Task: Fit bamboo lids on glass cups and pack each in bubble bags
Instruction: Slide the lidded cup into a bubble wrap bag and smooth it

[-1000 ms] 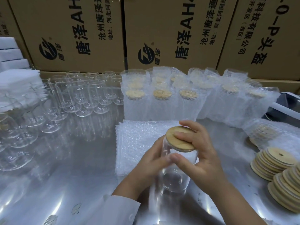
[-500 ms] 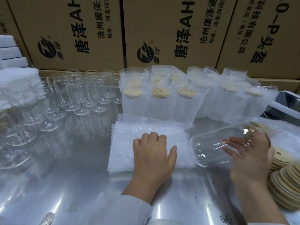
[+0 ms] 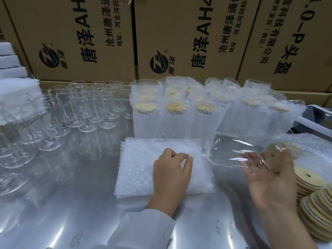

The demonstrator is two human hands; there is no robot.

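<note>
My right hand point(image 3: 269, 180) is palm up and cradles a clear glass cup point(image 3: 233, 150) lying on its side, base pointing left. A bamboo lid point(image 3: 272, 156) sits on the cup's mouth, with my thumb beside it. The cup hovers just right of a flat stack of bubble bags point(image 3: 140, 168) on the steel table point(image 3: 71, 203). My left hand point(image 3: 172, 173) rests on that stack, and its curled fingertips pinch the top bag.
Several packed cups in bubble bags point(image 3: 176, 114) stand behind the stack. Empty glass cups point(image 3: 86, 108) crowd the left. Loose bamboo lids point(image 3: 309, 178) are piled at the right edge. Cardboard boxes point(image 3: 197, 42) wall the back, and white foam sheets point(image 3: 16, 97) lie far left.
Both hands pressed the lid onto the upright cup. Then my right hand carried the cup right and laid it sideways. My left hand dropped flat onto the bags and its fingers have now curled.
</note>
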